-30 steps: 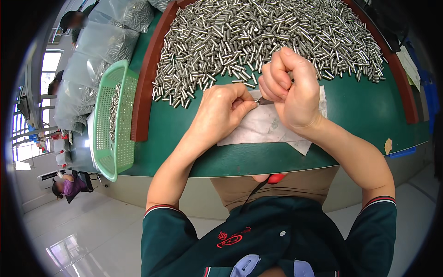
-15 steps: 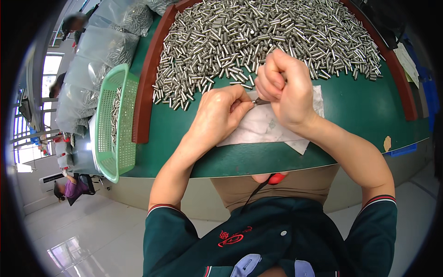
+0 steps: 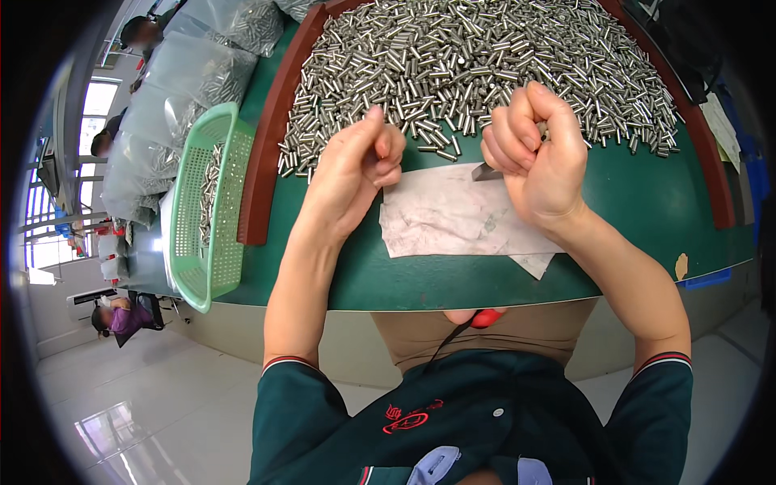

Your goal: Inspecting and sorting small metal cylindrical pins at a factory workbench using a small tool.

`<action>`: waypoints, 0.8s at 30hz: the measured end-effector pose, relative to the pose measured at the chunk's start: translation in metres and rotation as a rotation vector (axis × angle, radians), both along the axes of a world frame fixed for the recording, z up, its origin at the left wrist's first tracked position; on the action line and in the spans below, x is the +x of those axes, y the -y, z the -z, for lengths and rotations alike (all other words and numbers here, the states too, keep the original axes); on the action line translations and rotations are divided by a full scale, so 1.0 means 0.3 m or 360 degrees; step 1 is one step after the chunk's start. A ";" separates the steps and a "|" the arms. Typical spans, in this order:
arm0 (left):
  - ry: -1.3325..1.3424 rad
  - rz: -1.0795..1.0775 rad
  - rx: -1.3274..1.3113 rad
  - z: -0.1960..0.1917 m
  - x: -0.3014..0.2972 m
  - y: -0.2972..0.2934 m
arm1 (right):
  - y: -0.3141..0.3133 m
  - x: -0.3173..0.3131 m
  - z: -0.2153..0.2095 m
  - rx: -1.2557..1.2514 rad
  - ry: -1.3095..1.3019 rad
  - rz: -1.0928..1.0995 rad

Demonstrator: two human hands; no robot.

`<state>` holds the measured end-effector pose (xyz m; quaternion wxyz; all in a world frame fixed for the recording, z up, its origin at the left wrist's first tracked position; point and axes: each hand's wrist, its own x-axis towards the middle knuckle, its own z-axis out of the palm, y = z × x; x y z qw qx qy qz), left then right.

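My right hand (image 3: 540, 153) is closed in a fist over the right part of a stained white cloth (image 3: 449, 212). From the fist sticks the flat grey tip of a blade-like tool (image 3: 487, 171); its handle is hidden in my fingers. My left hand (image 3: 349, 166) hovers at the near left edge of the heap of short metal pins (image 3: 477, 73), left of the cloth. Its fingers are curled in and the thumb points away from me; whether a pin lies inside them cannot be seen.
Red-brown rails (image 3: 263, 174) border the green tabletop (image 3: 388, 284). Left of the rail stands a light-green plastic basket (image 3: 228, 218) with pins in it. Clear bags (image 3: 190, 69) of metal parts line up beyond. People sit farther off at the left.
My left hand has moved away from the blade tool, left and toward the heap. My right hand has shifted right, still gripping the tool. More of the cloth shows between them.
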<state>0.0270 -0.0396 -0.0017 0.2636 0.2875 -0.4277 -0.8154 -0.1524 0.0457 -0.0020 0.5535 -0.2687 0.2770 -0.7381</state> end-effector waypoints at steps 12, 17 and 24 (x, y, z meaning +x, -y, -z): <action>0.1272 -0.0009 -0.2172 0.036 -0.093 -0.061 | -0.001 -0.001 0.005 0.0067 -0.0001 0.0005; 0.1043 -0.0048 -0.2165 0.018 -0.086 -0.070 | -0.001 -0.005 0.002 0.0065 -0.0006 0.0025; 0.0949 0.0364 -0.1914 -0.009 -0.084 -0.109 | -0.003 -0.009 -0.001 0.0055 0.0009 0.0039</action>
